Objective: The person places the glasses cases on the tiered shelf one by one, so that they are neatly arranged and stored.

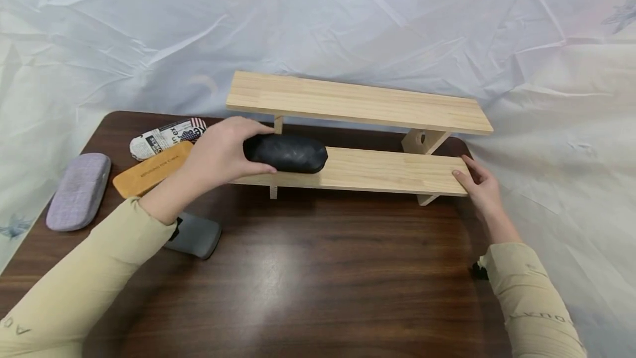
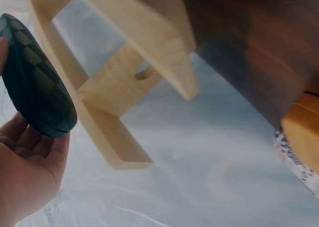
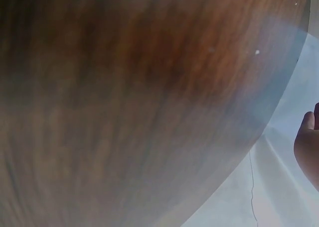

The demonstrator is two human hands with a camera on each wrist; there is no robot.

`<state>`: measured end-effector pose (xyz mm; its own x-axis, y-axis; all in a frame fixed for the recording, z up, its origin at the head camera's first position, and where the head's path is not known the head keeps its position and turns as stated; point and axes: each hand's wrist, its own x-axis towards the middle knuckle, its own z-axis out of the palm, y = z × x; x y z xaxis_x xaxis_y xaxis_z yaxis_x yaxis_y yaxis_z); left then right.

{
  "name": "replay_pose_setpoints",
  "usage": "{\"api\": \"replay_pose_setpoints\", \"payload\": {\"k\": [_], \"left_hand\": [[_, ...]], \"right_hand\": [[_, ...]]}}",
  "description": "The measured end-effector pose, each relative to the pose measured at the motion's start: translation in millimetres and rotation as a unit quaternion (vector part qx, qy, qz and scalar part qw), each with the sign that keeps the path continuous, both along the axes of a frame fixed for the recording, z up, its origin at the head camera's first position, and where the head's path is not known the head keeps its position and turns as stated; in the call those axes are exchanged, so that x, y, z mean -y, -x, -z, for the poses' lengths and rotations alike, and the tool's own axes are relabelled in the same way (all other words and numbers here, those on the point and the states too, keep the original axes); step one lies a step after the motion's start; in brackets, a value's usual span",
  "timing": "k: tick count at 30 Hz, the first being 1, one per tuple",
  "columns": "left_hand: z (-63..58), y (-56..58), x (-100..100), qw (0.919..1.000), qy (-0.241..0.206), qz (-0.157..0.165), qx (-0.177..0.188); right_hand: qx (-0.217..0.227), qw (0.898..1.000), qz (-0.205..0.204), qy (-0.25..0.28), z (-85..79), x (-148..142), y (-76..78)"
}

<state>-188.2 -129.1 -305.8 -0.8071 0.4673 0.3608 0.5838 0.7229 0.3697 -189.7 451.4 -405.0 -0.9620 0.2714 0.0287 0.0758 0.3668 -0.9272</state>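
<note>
L hand is gripping black case: thumb on near side, fingers on far side, clamped round its L end. Rest of case is sticking out to R of my fingers, lying approx. lengthwise w/ the boards. L wrist view: case is showing a checked pattern, my fingers curling at one end.

Case is sitting over L part of lower board of wooden shelf, in front of & below upper board. Can't tell if its underside is touching wood.

R hand is pinching R end of same lower board, thumb on top, well apart from case. R wrist view is catching only a bit of that hand, at R edge.

Shelf is standing at back of counter, white sheet hanging behind. To L: newsprint-pattern case is lying just beside orange case, the latter partly hiding behind my L forearm; lilac-grey case is lying farther L, nr counter edge. Dk grey case is poking out from under my L sleeve, partly hidden.
</note>
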Motion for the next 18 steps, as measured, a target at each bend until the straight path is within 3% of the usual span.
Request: {"api": "replay_pose_setpoints", "payload": {"k": [4,10,18], "left_hand": [[-15.4,12.4,-6,0.9993,-0.020,-0.022,0.024],[-35.6,34.2,-14,0.9983,-0.027,-0.027,0.045],[-48.7,64.8,-24,0.9968,-0.054,-0.032,0.049]], "right_hand": [[0.011,1.000,0.001,-0.011,-1.0,0,-0.9],[0.007,1.000,-0.003,-0.007,-1.9,0,-1.0],[0.009,1.000,-0.004,-0.001,-3.3,2,-0.3]]}}
